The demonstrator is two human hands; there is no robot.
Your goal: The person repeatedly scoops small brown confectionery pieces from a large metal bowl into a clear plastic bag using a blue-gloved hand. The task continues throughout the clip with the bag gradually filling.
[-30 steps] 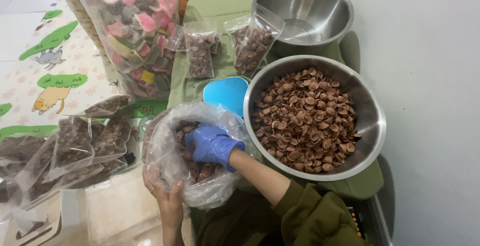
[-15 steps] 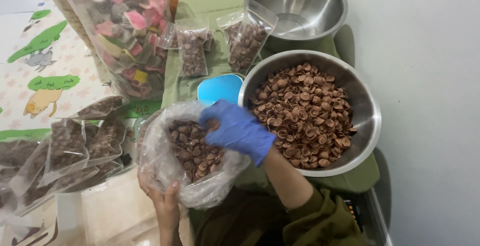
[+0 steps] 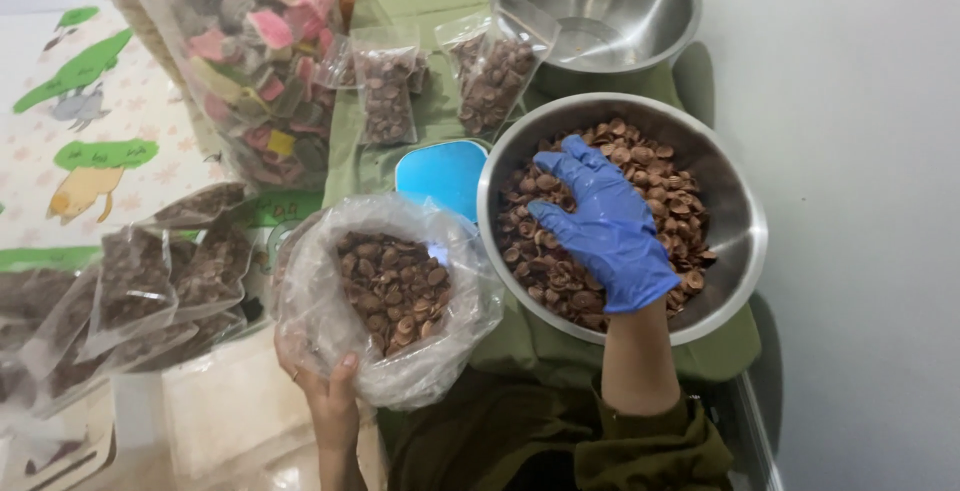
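My path from the steel bowl (image 3: 735, 281) to the open clear bag (image 3: 385, 291) lay unobstructed above the rim, while upright filled pouches (image 3: 490, 76) and a blue lid (image 3: 440, 176) blocked the far side.

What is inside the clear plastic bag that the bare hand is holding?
The clear plastic bag, held from below by the left hand, contains small brown shell-like pieces. Only the top layer shows; the bag's bottom is hidden.

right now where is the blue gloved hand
In the head view the gloved right hand rests palm down on the brown pieces in the large steel bowl, right of the open plastic bag held by the bare left hand.
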